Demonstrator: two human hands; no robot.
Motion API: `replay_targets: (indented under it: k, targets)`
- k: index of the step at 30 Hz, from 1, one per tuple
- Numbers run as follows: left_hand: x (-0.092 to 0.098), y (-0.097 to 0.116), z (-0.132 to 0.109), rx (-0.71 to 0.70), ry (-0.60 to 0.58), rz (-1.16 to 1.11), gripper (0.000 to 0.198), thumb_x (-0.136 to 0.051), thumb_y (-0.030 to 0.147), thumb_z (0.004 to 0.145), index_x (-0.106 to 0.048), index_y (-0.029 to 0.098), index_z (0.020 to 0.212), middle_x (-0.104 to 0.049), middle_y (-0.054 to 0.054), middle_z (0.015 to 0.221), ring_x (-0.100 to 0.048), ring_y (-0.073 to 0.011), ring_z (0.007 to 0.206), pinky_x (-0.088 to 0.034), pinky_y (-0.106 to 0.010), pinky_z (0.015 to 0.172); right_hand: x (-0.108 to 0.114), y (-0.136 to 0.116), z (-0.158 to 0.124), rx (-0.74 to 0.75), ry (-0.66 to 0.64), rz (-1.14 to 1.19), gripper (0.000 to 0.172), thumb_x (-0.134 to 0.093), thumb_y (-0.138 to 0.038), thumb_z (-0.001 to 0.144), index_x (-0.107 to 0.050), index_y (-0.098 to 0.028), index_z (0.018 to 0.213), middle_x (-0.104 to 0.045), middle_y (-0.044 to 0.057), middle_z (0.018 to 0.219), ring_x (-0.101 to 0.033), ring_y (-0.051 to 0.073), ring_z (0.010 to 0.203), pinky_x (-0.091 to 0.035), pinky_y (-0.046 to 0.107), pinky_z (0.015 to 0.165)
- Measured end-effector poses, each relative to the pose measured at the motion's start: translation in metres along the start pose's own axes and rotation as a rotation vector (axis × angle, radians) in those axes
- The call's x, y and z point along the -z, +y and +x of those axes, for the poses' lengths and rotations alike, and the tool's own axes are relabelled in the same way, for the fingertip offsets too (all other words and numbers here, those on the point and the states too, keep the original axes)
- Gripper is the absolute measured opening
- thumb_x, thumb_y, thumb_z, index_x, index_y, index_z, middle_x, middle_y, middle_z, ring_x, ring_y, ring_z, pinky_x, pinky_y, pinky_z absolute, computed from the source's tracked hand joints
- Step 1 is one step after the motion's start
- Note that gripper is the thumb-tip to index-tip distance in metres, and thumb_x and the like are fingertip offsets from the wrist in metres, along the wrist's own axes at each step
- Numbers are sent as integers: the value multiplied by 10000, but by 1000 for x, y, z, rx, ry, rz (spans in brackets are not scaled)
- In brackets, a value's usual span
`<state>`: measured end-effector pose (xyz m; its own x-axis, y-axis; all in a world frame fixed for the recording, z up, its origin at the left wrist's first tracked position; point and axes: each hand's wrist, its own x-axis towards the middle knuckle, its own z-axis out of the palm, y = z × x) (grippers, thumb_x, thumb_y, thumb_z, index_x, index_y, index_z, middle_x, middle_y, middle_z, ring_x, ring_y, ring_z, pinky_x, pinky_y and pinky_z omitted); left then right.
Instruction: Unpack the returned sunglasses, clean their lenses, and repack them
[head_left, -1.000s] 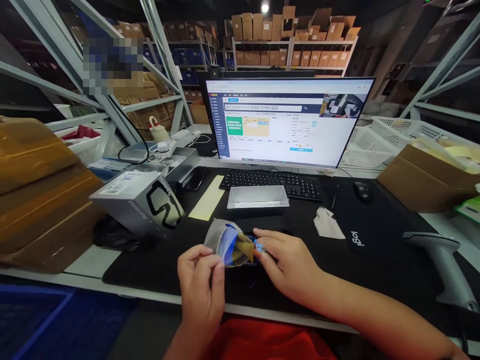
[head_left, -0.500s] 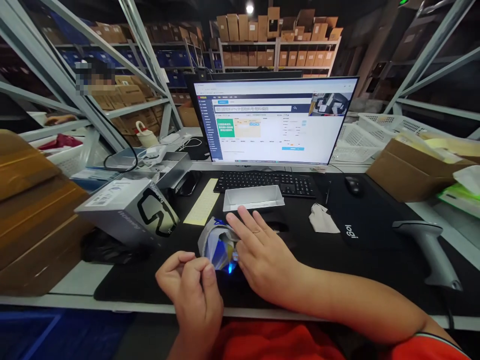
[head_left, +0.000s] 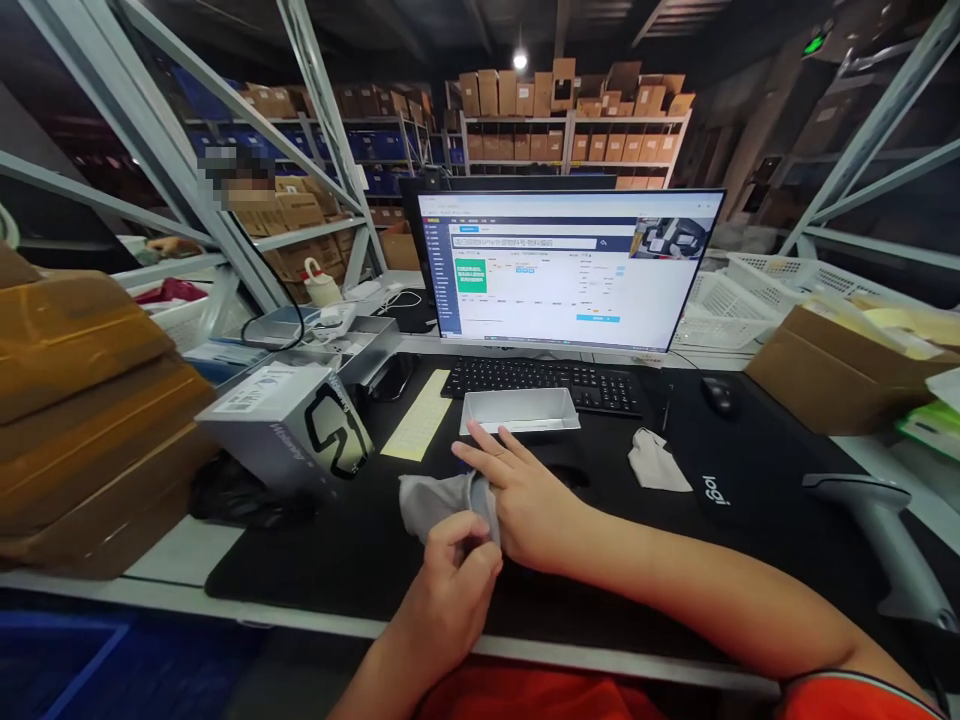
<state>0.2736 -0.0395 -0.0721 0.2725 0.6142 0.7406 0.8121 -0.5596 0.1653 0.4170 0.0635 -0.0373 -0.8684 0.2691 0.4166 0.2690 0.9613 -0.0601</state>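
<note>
At the desk's left end, stacked brown parcels [head_left: 82,400] sit beside a white plastic basket [head_left: 184,325] holding something red. A gray box [head_left: 289,430] printed with a goggle outline lies tilted on the black desk mat [head_left: 300,565], just beside a black plastic bag [head_left: 244,495].

Centre: a gray cloth pouch [head_left: 439,505] sits low over the mat. Change noted: the blue and yellow object seen in the earlier views no longer shows outside it. Pouch contents cannot be seen from this view.

Hand state: hands together, meeting at the pouch. Left hand [head_left: 457,575] is clamped on the pouch's lower edge, its fingers curled closed. Right hand [head_left: 525,495] lies open, fingers spread, its side touching the pouch's right end.

Just beyond the right fingertips, a shallow metal tray [head_left: 519,410] stands open in front of the keyboard [head_left: 540,388]. Further right: a crumpled white cloth [head_left: 656,462], a barcode scanner [head_left: 877,530], and a cardboard box [head_left: 817,370] with papers in it, white plastic crates [head_left: 750,290] behind.
</note>
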Motion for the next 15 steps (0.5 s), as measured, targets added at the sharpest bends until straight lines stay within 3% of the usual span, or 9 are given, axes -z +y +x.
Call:
replay_targets:
  k: [5, 11, 13, 15]
  targets:
    - [2, 1, 0, -76, -6, -81, 274, -429, -34, 831, -537, 178, 965, -437, -85, 1064, -558, -147, 946, -566, -190, 757, -2, 9, -8, 142, 148, 77, 390, -539, -191, 838, -677, -45, 1172, -506, 127, 1468, -214, 233, 1489, -238, 395, 1224]
    - [14, 6, 10, 37, 179, -220, 184, -401, 36, 880, -504, 187, 868, -384, -75, 1029, -522, -150, 909, -567, -266, 783, 22, 9, -22, 279, 170, -65, 220, -523, -214, 912, -730, -151, 949, -436, 54, 1533, -227, 243, 1476, -197, 417, 1223]
    - [15, 9, 16, 22, 163, -302, 151, -400, 80, 900, -494, 188, 852, -384, -77, 1019, -527, -155, 891, -569, -279, 764, 32, 9, -27, 281, 145, -53, 203, -519, -212, 917, -714, -161, 897, -456, 61, 1513, -308, 249, 1428, -233, 430, 1203]
    - [12, 12, 22, -61, 63, -355, 140, -411, 88, 891, -503, 190, 867, -412, -76, 1010, -548, -145, 849, -567, -244, 690, 39, 10, -31, 265, 110, 7, 183, -514, -203, 916, -690, -157, 895, -575, 99, 1368, -476, 245, 1259, -366, 423, 1111]
